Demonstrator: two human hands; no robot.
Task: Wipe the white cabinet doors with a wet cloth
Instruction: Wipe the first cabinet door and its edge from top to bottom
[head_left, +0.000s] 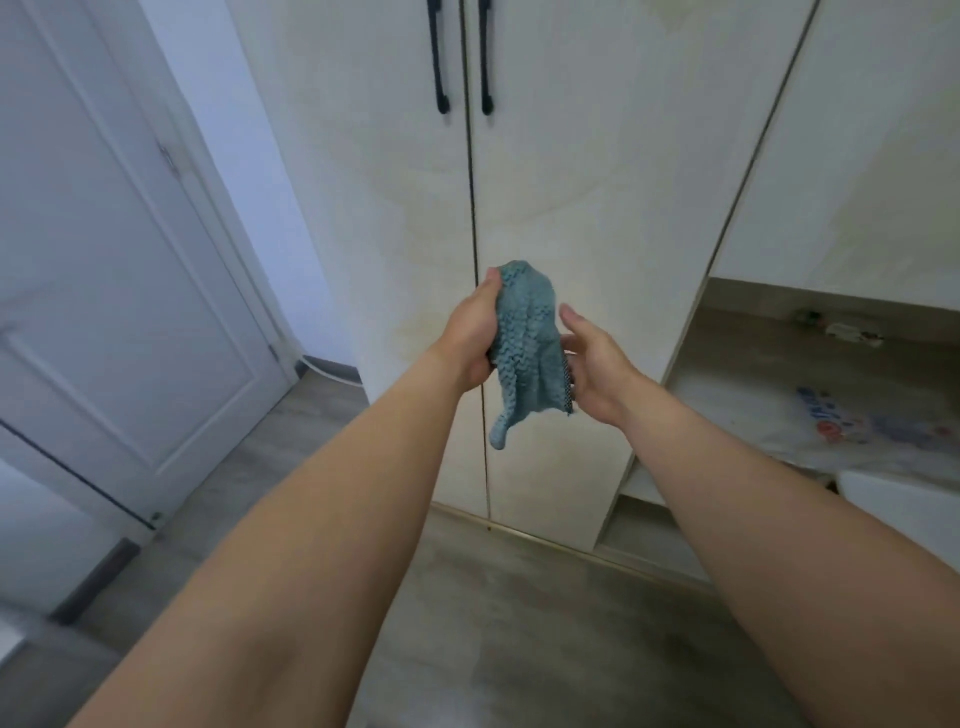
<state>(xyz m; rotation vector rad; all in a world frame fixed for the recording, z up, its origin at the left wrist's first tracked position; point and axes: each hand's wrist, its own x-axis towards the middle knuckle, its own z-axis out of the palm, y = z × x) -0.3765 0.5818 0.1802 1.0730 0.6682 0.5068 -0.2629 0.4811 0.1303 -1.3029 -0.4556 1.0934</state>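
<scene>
two hands, one blue cloth, held up before the cabinet doors

both hands are raised at mid-frame, arms stretched forward. left hand (470, 338) has its fingers curled round the upper part of a blue-green cloth (527, 345), gripping it. right hand (589, 364) is just beside the cloth's right edge, fingers fairly straight and loosely spread; its fingertips seem to touch the hem, though whether they pinch it cannot be told.

one cloth only. it hangs bunched, its long axis running top to bottom, a loose corner drooping below the hands.

straight ahead of the hands, beyond the cloth, stand two tall white cabinet doors, the left door (374, 171) and the right door (597, 171), meeting at a dark vertical seam right behind the cloth. each carries one black handle (438, 57), two in all. the cloth does not appear to touch either door. the left hand is the one placed to carry it forward onto a panel; both doors seem equally near.
</scene>
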